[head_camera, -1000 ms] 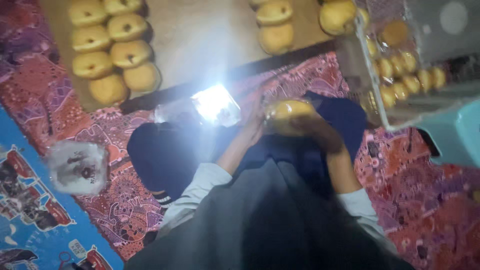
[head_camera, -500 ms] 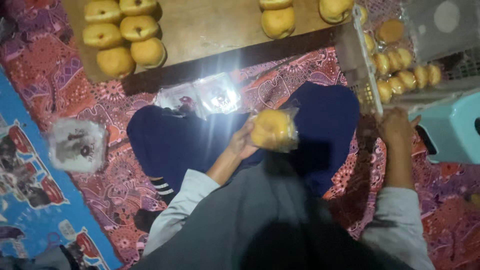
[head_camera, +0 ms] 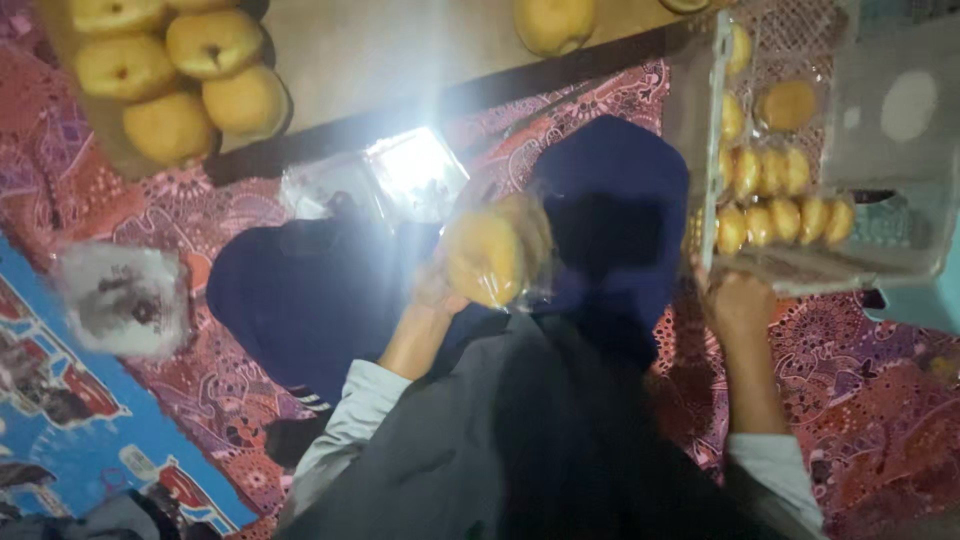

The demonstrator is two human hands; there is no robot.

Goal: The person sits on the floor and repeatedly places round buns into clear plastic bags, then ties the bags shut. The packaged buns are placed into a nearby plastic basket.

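My left hand (head_camera: 432,300) holds a round yellow bun in a clear plastic bag (head_camera: 490,255) above my lap, which is covered in dark blue cloth (head_camera: 310,300). My right hand (head_camera: 742,305) is out to the right, closed on the lower rim of a grey plastic crate (head_camera: 860,265). A row of bagged yellow buns (head_camera: 775,222) lies inside the crate. Grey sleeves cover both forearms.
A wooden board (head_camera: 380,50) at the top carries bare yellow buns at its left (head_camera: 190,80) and one near the middle (head_camera: 553,22). Shiny empty plastic bags (head_camera: 400,175) glare beside my knee. A crumpled plastic bag (head_camera: 125,300) lies at the left on a red patterned mat (head_camera: 220,390).
My right hand let go of the bagged bun and moved right to the crate's rim. My left hand now holds the bun alone.
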